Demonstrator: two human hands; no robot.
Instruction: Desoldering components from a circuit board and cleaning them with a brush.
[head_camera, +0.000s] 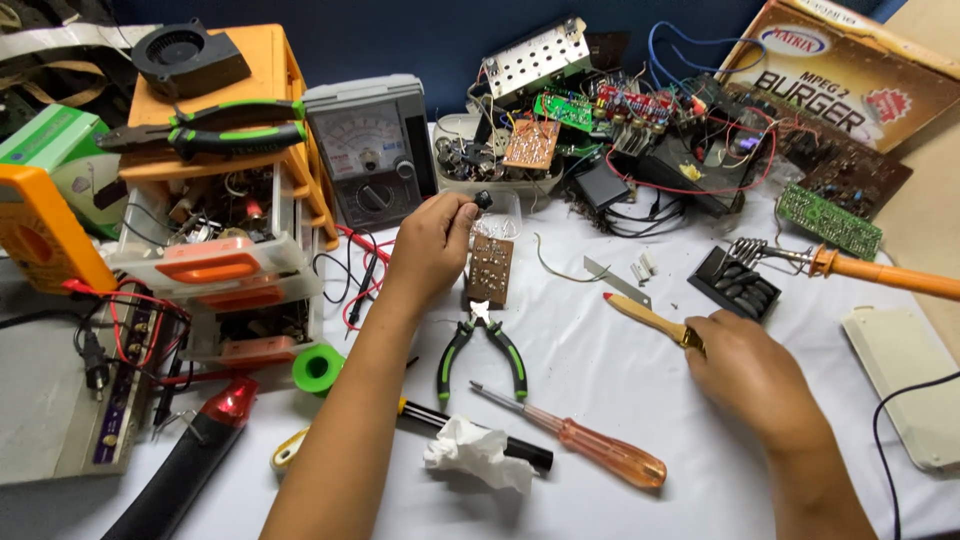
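Circuit board (490, 270), a small brown perforated piece, stands on edge on the white table cover (620, 380), just below your left hand (432, 245). Its long axis runs roughly vertical in the head view, tilted slightly, with the lower end just above the open tips of the green-handled cutters (481, 345).

Your left hand is raised above the board. Thumb and forefinger are pressed together on a small dark component (483, 200); the remaining fingers are curled in. The component sits directly above the top edge of the board, apart from it. Whether the heel of this hand touches the board cannot be told from this view.

Your right hand (745, 370) lies well to the right of the board, on the table cover. Its fingers are closed around the base of a wooden-handled brush (645, 318). The handle points up and to the left, its red tip aimed toward the board but well short of it.

The left hand is therefore the nearer hand to the board by a clear margin. The board lies below the left fingers and to the left of the brush tip.

Near the right hand, note the soldering iron (880, 272) resting in its stand (742, 280). An orange-handled screwdriver (580, 440) lies below the cutters.
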